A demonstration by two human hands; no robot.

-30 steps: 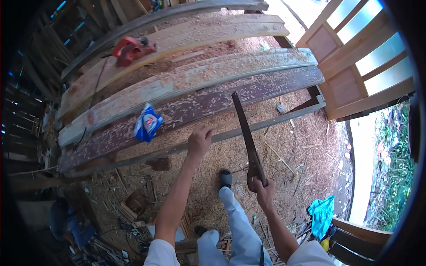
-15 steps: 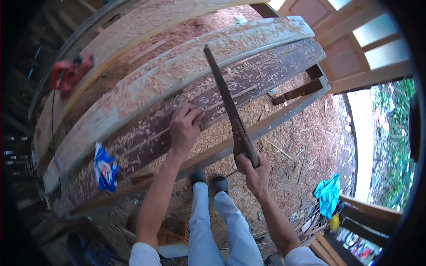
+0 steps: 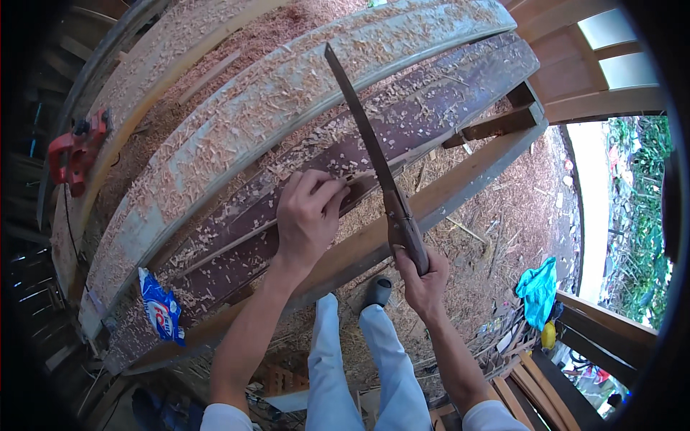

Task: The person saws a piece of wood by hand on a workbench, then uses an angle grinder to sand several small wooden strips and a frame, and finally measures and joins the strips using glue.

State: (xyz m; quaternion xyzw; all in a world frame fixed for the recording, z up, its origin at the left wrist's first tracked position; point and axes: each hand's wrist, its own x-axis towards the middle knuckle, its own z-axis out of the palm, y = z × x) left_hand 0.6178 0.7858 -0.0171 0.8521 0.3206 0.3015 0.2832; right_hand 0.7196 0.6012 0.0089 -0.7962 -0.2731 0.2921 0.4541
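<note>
My right hand (image 3: 422, 276) grips the wooden handle of a long machete (image 3: 366, 140), whose dark blade points up and away over the planks. My left hand (image 3: 310, 215) rests with curled fingers on a dark reddish-brown plank (image 3: 424, 122), right beside the blade's lower part. Wood shavings cover that plank and the pale plank (image 3: 287, 93) lying behind it.
A red power tool (image 3: 75, 151) sits on the far planks at the left. A blue and white packet (image 3: 162, 314) lies on the dark plank's left end. A support beam (image 3: 445, 197) runs below the planks. Sawdust covers the ground, with a turquoise cloth (image 3: 539, 287) at the right.
My view has moved closer to the planks. My left hand slid along the dark plank toward the blade and curled its fingers. The machete stays raised in my right hand.
</note>
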